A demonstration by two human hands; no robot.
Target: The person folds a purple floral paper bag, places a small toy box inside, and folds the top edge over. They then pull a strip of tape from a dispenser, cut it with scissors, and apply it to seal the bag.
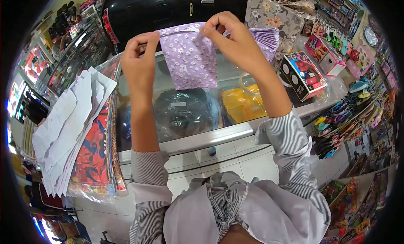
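A flat purple paper bag point(189, 61) with white daisies hangs upright above the glass counter. My left hand point(141, 54) pinches its upper left corner between thumb and fingers. At the upper right corner, my right hand point(235, 42) grips the top edge the same way. A pale strip shows along that edge between the two hands. Partly behind my right hand lies a fanned stack of matching purple bags point(267, 40).
Under the glass counter point(202, 143) are plastic-wrapped goods. A clear tape roll point(248, 85) and boxed toys point(303, 75) lie to the right. White paper sheets point(69, 118) cover packaged goods at left. A black model car point(168, 10) stands at the back.
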